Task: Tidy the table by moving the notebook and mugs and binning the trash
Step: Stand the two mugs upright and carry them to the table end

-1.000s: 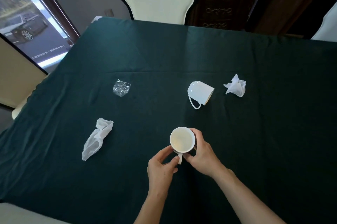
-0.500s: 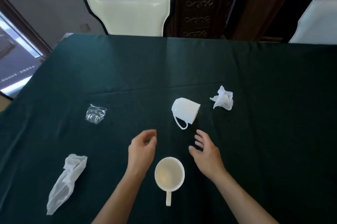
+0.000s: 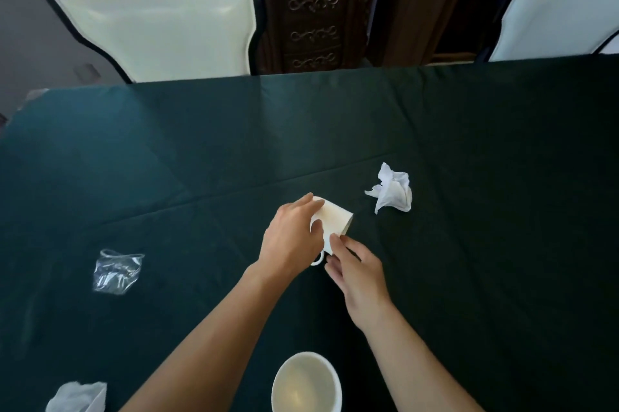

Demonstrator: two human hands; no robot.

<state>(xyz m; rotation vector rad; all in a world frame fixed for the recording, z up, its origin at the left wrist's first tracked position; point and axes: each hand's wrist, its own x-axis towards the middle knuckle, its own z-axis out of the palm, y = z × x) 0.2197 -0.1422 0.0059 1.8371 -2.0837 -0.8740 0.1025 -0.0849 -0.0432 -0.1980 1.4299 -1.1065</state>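
Note:
A white mug (image 3: 335, 222) lies tipped on its side in the middle of the dark green tablecloth (image 3: 469, 177). My left hand (image 3: 290, 239) wraps over its base end and handle. My right hand (image 3: 356, 272) touches its lower rim with the fingertips. A second white mug (image 3: 306, 383) stands upright at the near edge, between my forearms, untouched. Crumpled white tissue (image 3: 392, 188) lies just right of the tipped mug. A clear crumpled plastic wrapper (image 3: 115, 272) sits to the left. Another white tissue (image 3: 77, 396) shows at the bottom left corner. No notebook is in view.
Two cream-backed chairs (image 3: 157, 26) (image 3: 556, 12) stand at the table's far side, with a dark carved wooden cabinet (image 3: 311, 6) between them. The tablecloth has raised fold creases across the middle.
Both hands let go of the upright mug, left it near me, and reached forward to the tipped mug, where they now close on it. The camera tilted up and forward.

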